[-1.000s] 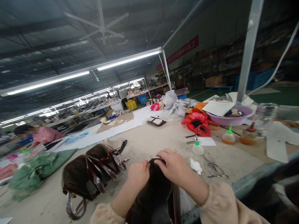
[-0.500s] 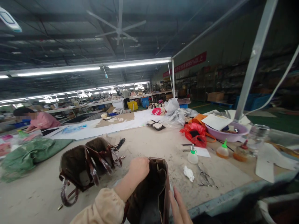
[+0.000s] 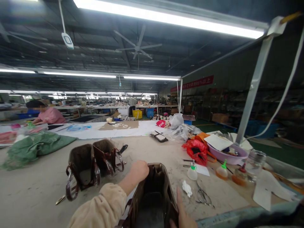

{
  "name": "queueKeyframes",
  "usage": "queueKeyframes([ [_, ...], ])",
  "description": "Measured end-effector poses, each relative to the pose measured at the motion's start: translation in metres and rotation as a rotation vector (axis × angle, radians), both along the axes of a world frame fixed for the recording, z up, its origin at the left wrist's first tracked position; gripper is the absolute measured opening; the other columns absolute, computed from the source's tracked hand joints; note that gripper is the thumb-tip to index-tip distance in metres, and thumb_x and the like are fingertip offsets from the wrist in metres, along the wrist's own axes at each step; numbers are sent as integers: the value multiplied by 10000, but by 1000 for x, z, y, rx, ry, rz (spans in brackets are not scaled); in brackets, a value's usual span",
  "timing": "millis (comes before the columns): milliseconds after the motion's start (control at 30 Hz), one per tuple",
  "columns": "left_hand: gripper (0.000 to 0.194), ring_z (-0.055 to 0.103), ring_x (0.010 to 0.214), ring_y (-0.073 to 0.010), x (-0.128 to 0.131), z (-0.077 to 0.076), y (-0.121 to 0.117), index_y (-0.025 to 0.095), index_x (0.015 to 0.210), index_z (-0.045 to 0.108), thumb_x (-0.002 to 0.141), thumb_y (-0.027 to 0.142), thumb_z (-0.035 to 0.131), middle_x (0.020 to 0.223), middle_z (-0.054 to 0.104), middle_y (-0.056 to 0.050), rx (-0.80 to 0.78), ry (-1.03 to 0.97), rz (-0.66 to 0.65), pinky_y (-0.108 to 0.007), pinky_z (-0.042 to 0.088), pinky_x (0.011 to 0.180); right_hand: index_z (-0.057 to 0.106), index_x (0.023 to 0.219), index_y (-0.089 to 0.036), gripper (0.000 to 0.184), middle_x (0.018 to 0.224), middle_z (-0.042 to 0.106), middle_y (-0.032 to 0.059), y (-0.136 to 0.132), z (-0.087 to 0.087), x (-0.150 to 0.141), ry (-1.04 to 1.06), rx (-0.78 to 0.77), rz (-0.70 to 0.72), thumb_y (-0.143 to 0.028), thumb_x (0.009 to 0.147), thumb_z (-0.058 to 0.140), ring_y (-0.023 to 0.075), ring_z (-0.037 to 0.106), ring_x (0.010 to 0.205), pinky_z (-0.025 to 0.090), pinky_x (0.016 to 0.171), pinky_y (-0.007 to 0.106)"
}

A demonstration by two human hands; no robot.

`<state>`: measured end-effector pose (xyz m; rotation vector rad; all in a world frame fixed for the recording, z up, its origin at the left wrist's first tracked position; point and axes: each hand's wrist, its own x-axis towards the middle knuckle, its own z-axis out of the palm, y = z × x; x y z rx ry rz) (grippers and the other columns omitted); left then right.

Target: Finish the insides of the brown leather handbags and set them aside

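A dark brown handbag (image 3: 152, 196) stands open in front of me at the table's near edge, its lining showing. My left hand (image 3: 138, 172) is closed over the far left corner of its rim. At the bag's right side is my right hand (image 3: 184, 213), with one finger stretched up along the outside and what looks like the thumb at the rim; its lower part is cut off by the frame. Left of the bag, two similar brown handbags, a nearer one (image 3: 82, 158) and a farther one (image 3: 104, 153), stand open with plastic-wrapped handles.
Right of the bag lie white crumpled tissue (image 3: 187, 188), scissors (image 3: 203, 196) and a green-capped bottle (image 3: 192, 172). Beyond are a red plastic bag (image 3: 196, 150) and a purple basin (image 3: 237, 156). Green cloth (image 3: 40, 147) lies left, near a person in pink (image 3: 51, 114).
My head view has tilted up and shifted. The handbag's opening now faces me more. My right hand has turned from flat fingers to one raised finger; the left keeps its hold on the rim.
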<state>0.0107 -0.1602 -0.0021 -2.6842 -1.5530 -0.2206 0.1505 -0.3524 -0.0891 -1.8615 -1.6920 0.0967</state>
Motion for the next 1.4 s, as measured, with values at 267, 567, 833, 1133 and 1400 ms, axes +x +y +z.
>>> queueKeyframes([
  [267, 295, 492, 359, -122, -58, 12, -19, 130, 522, 554, 710, 273, 376, 438, 579, -35, -625, -365, 89, -223, 368, 404, 380, 1295, -200, 675, 1094, 622, 50, 39, 59, 74, 291, -95, 208, -90, 635, 473, 193, 545, 1038, 411, 900, 319],
  [567, 386, 518, 421, -146, -73, 9, -44, 145, 465, 498, 756, 358, 360, 459, 567, -54, -605, -71, 13, -246, 368, 470, 533, 1159, -224, 605, 930, 669, 10, 77, 24, 69, 494, -152, 326, -50, 580, 509, 186, 598, 868, 473, 758, 286],
  [833, 217, 521, 843, -181, -18, 32, -48, 223, 871, 608, 765, 400, 539, 868, 588, -34, 58, -90, -505, -300, 392, 760, 620, 1052, -200, 388, 901, 674, 35, 75, 22, 67, 542, -13, 301, -293, 676, 637, 200, 594, 824, 469, 751, 315],
  [1133, 222, 435, 923, -181, 34, 5, -23, 228, 839, 613, 645, 297, 697, 969, 471, -20, -14, -190, -736, -315, 375, 816, 683, 882, -186, 262, 751, 662, -2, 82, 17, 75, 547, 20, 383, -388, 744, 591, 159, 573, 714, 433, 634, 234],
  [1400, 91, 464, 922, -171, 38, -1, -10, 195, 724, 615, 707, 281, 639, 986, 506, -25, -82, -177, -831, -307, 373, 831, 675, 781, -188, 269, 662, 614, -9, 87, 15, 72, 379, 34, 325, -398, 804, 509, 127, 532, 627, 394, 569, 215],
])
